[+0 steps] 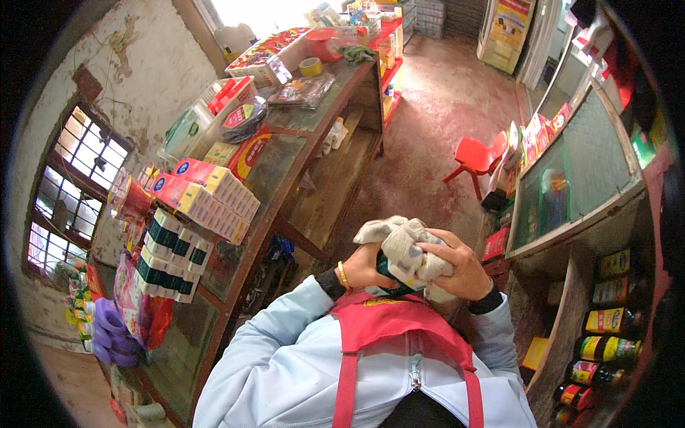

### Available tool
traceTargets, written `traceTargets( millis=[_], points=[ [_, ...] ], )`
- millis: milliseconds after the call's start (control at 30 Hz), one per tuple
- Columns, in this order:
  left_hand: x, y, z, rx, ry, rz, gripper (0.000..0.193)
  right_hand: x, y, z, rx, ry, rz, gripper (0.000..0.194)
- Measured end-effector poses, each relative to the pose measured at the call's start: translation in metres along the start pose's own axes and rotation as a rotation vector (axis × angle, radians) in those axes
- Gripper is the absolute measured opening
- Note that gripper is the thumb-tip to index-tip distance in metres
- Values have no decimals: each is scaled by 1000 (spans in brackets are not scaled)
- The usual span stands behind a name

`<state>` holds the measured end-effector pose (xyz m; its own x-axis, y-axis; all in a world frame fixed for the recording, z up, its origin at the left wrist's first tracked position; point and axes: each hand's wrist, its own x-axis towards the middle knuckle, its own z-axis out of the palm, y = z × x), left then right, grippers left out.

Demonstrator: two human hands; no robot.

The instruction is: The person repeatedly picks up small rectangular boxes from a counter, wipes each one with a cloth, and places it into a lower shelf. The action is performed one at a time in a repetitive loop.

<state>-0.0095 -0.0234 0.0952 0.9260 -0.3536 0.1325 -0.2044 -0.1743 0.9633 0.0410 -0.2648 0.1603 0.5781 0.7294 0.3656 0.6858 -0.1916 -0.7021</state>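
My left hand, with a yellow band at the wrist, grips a dark green and white object close to my chest. Much of that object is covered, so its kind is unclear; its colours resemble those of the stacked green-and-white packs on the counter. A crumpled off-white cloth with grey patches lies over it. My right hand clasps this cloth from the right side, fingers spread across its folds. Below both hands is the red apron that I wear.
A glass-topped wooden counter runs along the left, bearing boxed goods, purple bottles and baskets. A red plastic chair stands on the floor ahead. At right are a framed glass pane and shelved jars.
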Motion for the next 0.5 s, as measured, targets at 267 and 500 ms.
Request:
traceTargets(
  millis=[267, 500],
  points=[
    [-12, 8, -21, -119, 135, 13, 78, -15, 85, 44, 679, 125, 498, 48],
    [-4, 1, -13, -588, 454, -29, 85, 15, 66, 64, 789, 275, 572, 46]
  ],
)
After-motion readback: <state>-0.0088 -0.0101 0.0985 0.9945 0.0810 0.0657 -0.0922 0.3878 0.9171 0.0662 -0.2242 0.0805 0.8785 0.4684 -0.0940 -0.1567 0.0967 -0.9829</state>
